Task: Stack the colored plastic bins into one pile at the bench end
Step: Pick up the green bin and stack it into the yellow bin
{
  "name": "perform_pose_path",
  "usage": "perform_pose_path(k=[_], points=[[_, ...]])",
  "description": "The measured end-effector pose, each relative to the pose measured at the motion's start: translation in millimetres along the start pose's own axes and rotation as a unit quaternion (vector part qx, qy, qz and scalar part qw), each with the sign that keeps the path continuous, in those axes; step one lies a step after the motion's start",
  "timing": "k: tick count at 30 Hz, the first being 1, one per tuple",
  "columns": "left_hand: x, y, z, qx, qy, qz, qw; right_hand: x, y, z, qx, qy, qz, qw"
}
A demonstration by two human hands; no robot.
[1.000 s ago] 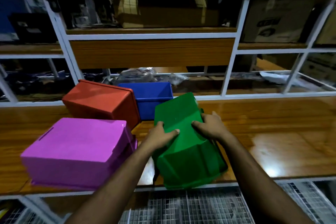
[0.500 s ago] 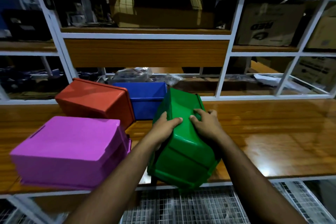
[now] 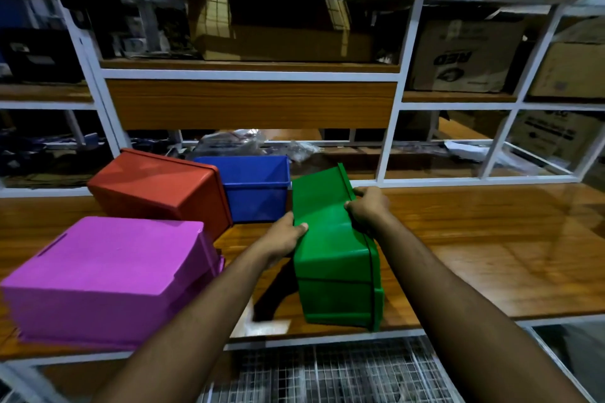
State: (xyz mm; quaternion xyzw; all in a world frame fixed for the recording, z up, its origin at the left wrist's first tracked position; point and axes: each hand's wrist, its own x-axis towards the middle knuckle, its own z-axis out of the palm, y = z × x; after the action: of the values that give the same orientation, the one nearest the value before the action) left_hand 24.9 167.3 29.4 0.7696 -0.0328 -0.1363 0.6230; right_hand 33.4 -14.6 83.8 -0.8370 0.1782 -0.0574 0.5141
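A green plastic bin is tilted above the front of the wooden bench, held between both hands. My left hand grips its left side with the thumb on top. My right hand grips its right rim near the far end. To the left, a purple bin lies upside down at the bench's front edge. A red bin lies upside down behind it. A blue bin stands upright, next to the red one.
White metal shelving with cardboard boxes rises behind the bench. Plastic wrapping lies on the low shelf behind the blue bin. A wire mesh shelf sits below the bench's front edge.
Both hands have turned the green bin, lifting it and swinging its far end up and to the right. My right hand slid up to the bin's far rim.
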Motion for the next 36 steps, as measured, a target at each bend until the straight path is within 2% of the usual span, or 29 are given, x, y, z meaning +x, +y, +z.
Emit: perform_pose_path(k=[4, 8, 10, 11, 14, 16, 20, 23, 27, 31, 36], points=[[4, 11, 8, 0.031, 0.012, 0.021, 0.999, 6, 2, -2, 0.014, 0.018, 0.012, 1.000], [5, 33, 15, 0.225, 0.002, 0.006, 0.974, 7, -6, -2, -0.005, 0.045, -0.003, 0.999], [8, 41, 18, 0.280, 0.000, -0.008, 0.960, 5, -14, 2, -0.078, 0.033, -0.053, 0.995], [8, 45, 21, 0.257, -0.009, -0.007, 0.966, 4, -17, 3, -0.110, 0.007, -0.085, 0.990], [6, 50, 24, 0.072, -0.005, -0.025, 0.997, 3, -16, 5, -0.129, -0.086, -0.156, 0.976], [6, 47, 17, 0.053, 0.024, -0.043, 0.997, 9, -7, 0, -0.194, -0.074, -0.165, 0.964], [5, 29, 2, 0.056, 0.063, -0.085, 0.993, 29, 29, -14, -0.317, -0.033, -0.060, 0.946], [6, 14, -9, -0.001, 0.081, -0.118, 0.990, 36, 49, -16, -0.347, -0.089, -0.021, 0.933], [10, 1, -17, -0.070, 0.077, -0.149, 0.983, 44, 65, -18, -0.273, -0.147, -0.023, 0.950], [7, -4, -19, -0.077, 0.059, -0.155, 0.983, 46, 82, -34, -0.128, -0.138, 0.066, 0.980], [12, -9, -17, -0.078, -0.004, -0.173, 0.982, 31, 102, -66, 0.034, -0.168, 0.109, 0.979]])
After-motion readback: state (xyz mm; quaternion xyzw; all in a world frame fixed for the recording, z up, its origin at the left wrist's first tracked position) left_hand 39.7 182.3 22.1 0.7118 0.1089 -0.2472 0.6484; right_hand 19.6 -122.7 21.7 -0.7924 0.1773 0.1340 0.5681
